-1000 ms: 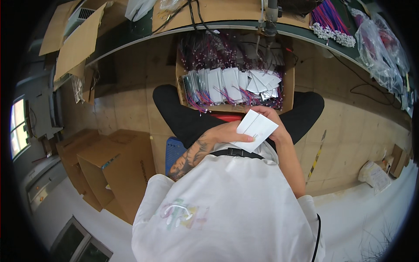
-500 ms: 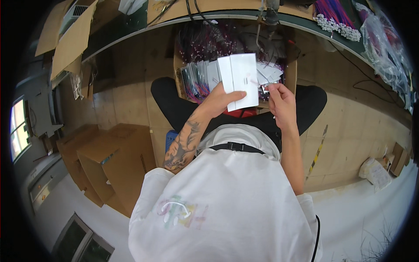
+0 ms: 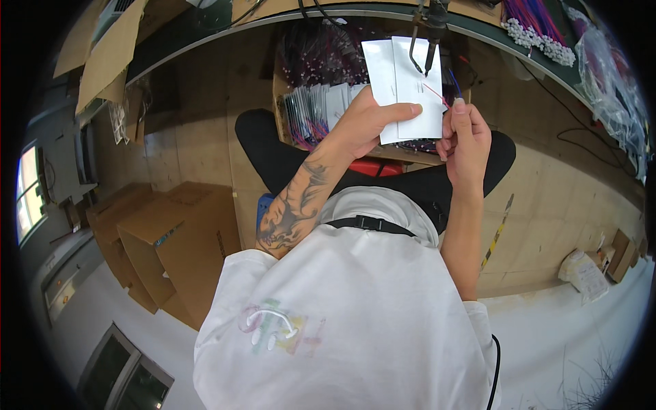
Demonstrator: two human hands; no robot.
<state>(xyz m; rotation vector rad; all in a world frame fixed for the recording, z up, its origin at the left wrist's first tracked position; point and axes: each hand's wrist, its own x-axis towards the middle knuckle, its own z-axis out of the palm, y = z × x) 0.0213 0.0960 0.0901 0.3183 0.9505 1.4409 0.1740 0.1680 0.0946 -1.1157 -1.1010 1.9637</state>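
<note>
Near the upper middle of the frame, the left hand [image 3: 369,123] is gripping 2 flat white panels [image 3: 420,102], which are overlapping side by side. Its thumb is pressing on the face of the panels and its other fingers are reaching behind, so how those are lying I cannot tell. Just right of it, the right hand [image 3: 466,147] is closing its thumb and forefinger in a pinch on a thin red wire [image 3: 437,95] and a blue wire [image 3: 455,83], while its remaining fingers are curling inward. The red wire is slanting up and left across the panels; whether its tip is touching them I cannot tell. Above, a dark pointed tool [image 3: 430,55] is hanging down with its tip near the end of the red wire, and a bent metal tube [image 3: 413,51] is running just left of it.

Below the panels, an open cardboard box [image 3: 427,156] is sitting between the black-trousered legs, holding a row of more white panels [image 3: 311,109] and tangled wires [image 3: 324,58]. Along the top of the frame a green workbench [image 3: 184,48] is curving; at its upper right a bundle of wires with white connectors [image 3: 540,42] is lying beside clear plastic bags [image 3: 608,75]. At the lower left, larger cartons [image 3: 198,266] are standing on the floor
</note>
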